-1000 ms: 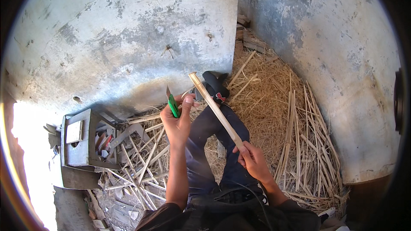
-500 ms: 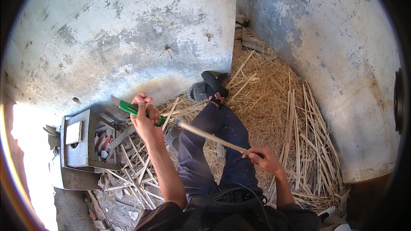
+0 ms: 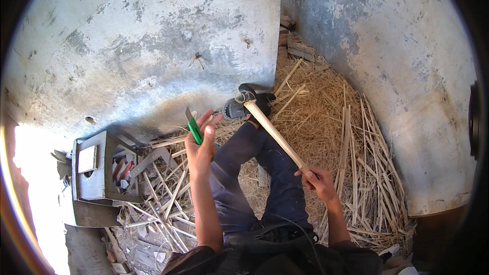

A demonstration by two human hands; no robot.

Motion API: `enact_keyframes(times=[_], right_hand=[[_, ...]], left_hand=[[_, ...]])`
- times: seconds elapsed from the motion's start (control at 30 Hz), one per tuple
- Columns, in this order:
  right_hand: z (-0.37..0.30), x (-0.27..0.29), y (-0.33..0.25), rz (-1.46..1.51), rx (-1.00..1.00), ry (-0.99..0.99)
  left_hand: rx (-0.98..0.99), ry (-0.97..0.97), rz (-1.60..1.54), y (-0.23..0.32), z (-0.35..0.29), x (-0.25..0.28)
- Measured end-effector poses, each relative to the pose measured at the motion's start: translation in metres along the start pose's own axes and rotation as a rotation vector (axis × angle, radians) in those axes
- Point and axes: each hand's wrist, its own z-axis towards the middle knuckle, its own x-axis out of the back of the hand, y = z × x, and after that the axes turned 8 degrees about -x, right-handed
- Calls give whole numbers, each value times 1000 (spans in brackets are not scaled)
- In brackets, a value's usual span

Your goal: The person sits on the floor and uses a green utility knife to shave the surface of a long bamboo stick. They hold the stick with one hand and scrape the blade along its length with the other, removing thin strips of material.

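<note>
My left hand (image 3: 200, 145) grips a green utility knife (image 3: 194, 130) with its blade out, pointing up. Some of its fingers are stretched away from the handle. In my right hand (image 3: 321, 183) is the near end of a pale bamboo strip (image 3: 275, 133). The strip slants up and to the left over my legs, its far end near my foot. A thin curled shaving (image 3: 243, 97) shows at that far end. Knife and strip are apart.
Shavings (image 3: 316, 117) heap on the floor past my legs. Long strips (image 3: 377, 173) lie along the right wall. At left stands a small wooden cabinet (image 3: 94, 186) with odds and ends inside, beside more loose strips (image 3: 165, 209). A weathered wall (image 3: 153, 35) rises ahead.
The knife has swung from pointing left to pointing up as my left hand turned and shifted slightly right. The strip's far end has moved up and right, away from the left hand.
</note>
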Motion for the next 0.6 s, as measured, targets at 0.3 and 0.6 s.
enact_keyframes(times=[0.3, 0.6], right_hand=[[9, -6, 0, -78, 66, -51], [6, -8, -2, -64, -11, -49]], left_hand=[[-96, -35, -41, 27, -2, -39], [-171, 131, 4, 21, 0, -50]])
